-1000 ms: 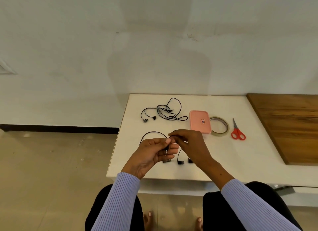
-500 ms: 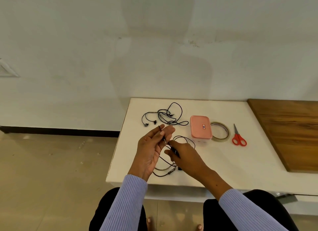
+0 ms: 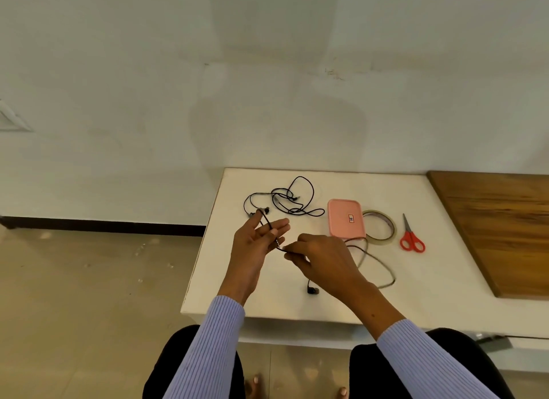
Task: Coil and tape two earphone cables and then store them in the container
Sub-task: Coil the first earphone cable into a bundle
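Nearest to us, two sleeves of ribbed lilac knit reach forward over the front edge of the white rectangular surface [image 3: 416, 294]. Our right hand [image 3: 323, 262] pinches the thin black earphone cable [image 3: 383, 268] between thumb and fingertips, knuckles up. From that pinch the cable runs left to our left hand [image 3: 255, 244], which stands palm-in with fingers straight and spread, pointing away from us; the cable crosses those fingers and its plug end lies along them, long axis pointing up and away. Whether the left thumb presses the cable we cannot tell. Behind the right hand the same cable sweeps right in a loose, blurred loop above the surface, and one black earbud [image 3: 312, 290] hangs near the surface below the wrist.

Farther on, the pink rounded-rectangle plastic container [image 3: 346, 219] sits lid on, long axis running away from us. Just beside it on the right lies the clear roll of tape [image 3: 383, 227], flat, then the red-handled scissors [image 3: 411, 235], blades pointing away. Farthest, left of the container, the second black earphone cable [image 3: 294, 199] lies uncoiled in a loose tangle.
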